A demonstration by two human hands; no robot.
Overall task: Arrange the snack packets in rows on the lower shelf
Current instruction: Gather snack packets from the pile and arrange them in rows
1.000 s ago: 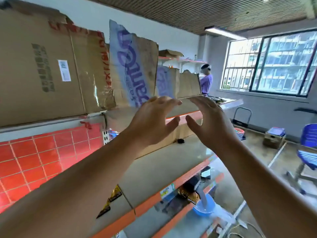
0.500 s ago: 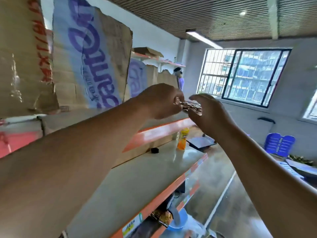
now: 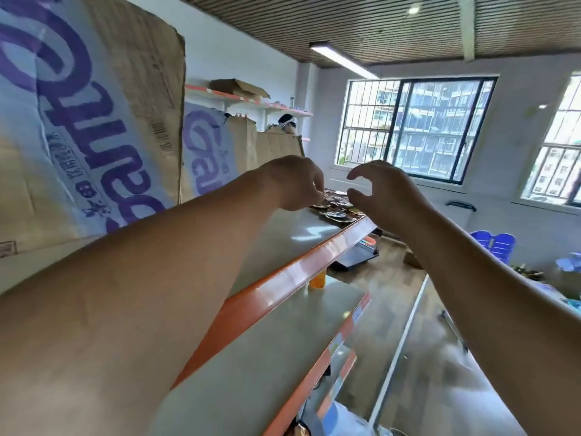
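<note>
grey wall | barred windows | ceiling light lit | glossy floor | blue chairs

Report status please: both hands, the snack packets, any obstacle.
Left hand curled over snack packets, grip hidden. Right hand open, beside them, holding nothing. Packets heaped on upper shelf, far end. Cardboard boxes behind, not blocking.

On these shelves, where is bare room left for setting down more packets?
Upper shelf: bare from the cardboard boxes to its orange front edge, nearer than the snack packets, which crowd the far end. Shelf below: bare nearer than the orange bottle.
</note>
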